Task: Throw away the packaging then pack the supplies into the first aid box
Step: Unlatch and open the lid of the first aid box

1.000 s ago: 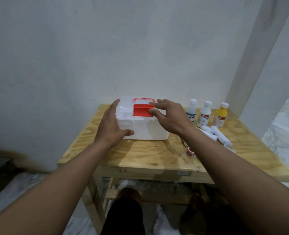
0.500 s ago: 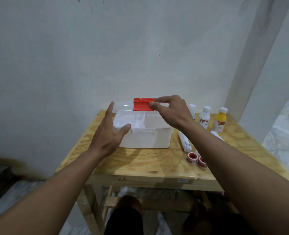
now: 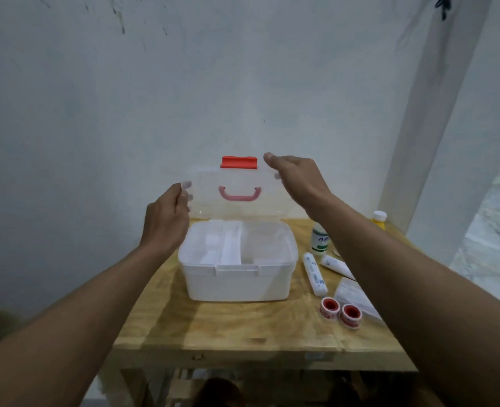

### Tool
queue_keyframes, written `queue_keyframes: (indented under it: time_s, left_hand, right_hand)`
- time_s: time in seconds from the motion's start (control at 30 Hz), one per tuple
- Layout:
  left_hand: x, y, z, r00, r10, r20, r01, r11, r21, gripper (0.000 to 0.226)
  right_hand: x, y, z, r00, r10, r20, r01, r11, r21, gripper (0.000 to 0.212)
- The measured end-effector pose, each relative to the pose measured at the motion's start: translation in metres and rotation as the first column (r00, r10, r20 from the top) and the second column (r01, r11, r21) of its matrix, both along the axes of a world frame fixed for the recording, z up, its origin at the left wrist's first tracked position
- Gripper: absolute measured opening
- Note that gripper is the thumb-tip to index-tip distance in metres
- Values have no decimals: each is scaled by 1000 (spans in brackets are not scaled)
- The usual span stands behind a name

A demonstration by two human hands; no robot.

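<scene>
The white first aid box (image 3: pixel 237 282) stands open on the wooden table (image 3: pixel 228 327), with a divided inner tray showing. Its clear lid (image 3: pixel 234 207) stands upright, red latch (image 3: pixel 238 162) at the top and red handle seen through it. My left hand (image 3: pixel 166 221) grips the lid's left edge. My right hand (image 3: pixel 295 177) holds the lid's top right corner. To the right of the box lie two white rolls (image 3: pixel 315 274), two red-cored tape rolls (image 3: pixel 341 311), a clear packet (image 3: pixel 351 295), a white bottle (image 3: pixel 319 239) and a yellow bottle (image 3: pixel 379 220).
A white wall rises right behind the table. A white pillar (image 3: pixel 448 113) stands at the right, with marble floor (image 3: pixel 489 236) beyond it. My legs show below the table's front edge.
The lid has swung from closed to fully upright. My left hand moved from the box's side up to the lid's left edge; my right hand rose with the lid.
</scene>
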State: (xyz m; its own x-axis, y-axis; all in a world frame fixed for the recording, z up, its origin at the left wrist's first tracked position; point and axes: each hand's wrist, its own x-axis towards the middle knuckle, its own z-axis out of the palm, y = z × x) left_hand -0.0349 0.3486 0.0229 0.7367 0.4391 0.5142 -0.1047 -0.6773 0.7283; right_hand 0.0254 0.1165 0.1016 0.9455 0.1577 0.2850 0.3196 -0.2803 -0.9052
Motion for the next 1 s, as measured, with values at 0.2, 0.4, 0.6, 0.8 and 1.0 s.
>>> queue_keyframes:
  time_s: [0.2, 0.4, 0.6, 0.8, 1.0]
  left_hand:
    - [17, 3, 8, 998, 31, -61, -35, 998, -55, 36]
    - [28, 3, 18, 985, -14, -172, -25, 974, -225, 36]
    - [28, 2, 13, 953, -144, -268, 65, 956, -285, 47]
    - [30, 10, -1, 895, -245, -372, 116, 935, -337, 64]
    - [33, 16, -2, 867, -212, -451, 69, 947, -313, 63]
  right_hand:
    - [-3, -7, -33, 1000, -2, 9, 3, 979, -203, 77]
    - [-8, -11, -63, 991, 65, -116, -107, 908, -406, 86]
    - [-15, -15, -76, 982, 132, -135, -180, 871, -457, 92]
    - [-13, -9, -82, 981, 107, -164, -180, 824, -538, 79]
    - [-7, -3, -74, 980, 52, -190, -153, 812, -564, 68]
